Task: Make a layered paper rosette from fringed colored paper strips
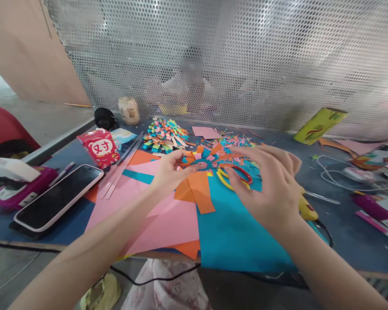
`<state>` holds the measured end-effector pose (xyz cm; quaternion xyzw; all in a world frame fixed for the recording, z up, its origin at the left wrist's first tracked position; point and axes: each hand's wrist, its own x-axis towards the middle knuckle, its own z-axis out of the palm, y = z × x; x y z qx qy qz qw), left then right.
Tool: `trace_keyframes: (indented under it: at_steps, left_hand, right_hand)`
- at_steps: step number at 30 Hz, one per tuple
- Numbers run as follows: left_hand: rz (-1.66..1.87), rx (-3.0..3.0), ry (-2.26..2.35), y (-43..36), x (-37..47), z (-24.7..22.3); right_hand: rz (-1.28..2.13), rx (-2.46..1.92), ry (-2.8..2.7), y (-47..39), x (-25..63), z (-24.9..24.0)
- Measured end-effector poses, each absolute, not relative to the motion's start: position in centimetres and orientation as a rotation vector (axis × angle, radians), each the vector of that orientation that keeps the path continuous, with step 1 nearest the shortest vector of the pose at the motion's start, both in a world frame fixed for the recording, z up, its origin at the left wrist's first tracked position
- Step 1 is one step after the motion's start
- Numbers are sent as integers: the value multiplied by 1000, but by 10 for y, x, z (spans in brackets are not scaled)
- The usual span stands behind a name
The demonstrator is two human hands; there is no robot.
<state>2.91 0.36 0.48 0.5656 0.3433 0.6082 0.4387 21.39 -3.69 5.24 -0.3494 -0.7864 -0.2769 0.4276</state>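
My left hand [173,170] pinches the near left edge of a paper flower [198,165], a blue disc ringed with orange, pink and blue paper loops. To its right, my right hand [271,181] is raised with thumb and fingers spread apart, nothing visible between them. Behind that hand lie scissors [225,180] with yellow and red handles. Orange paper strips [200,193] rest below the flower, on top of pink sheets [168,224] and a blue sheet [239,237]. A pile of finished-looking multicoloured paper flowers [166,135] sits just beyond my left hand.
At left are a phone [60,196], clear glue sticks [123,165], a red packet [100,147] and a purple power strip [22,189]. A yellow glue gun [308,209] lies right of my right hand. A yellow-green can [320,125] stands tilted before the perforated metal screen [245,64].
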Motion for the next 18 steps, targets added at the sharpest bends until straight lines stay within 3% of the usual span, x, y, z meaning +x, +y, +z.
trace_keyframes:
  at_steps: [8,18]
  left_hand:
    - [1695,1920,839,-3,28,8]
    - [1767,2581,627,-5,20,7]
  right_hand:
    - [-749,-826,-1900,-34,217,35]
    - [-518,-980,-1923,-39,220,34]
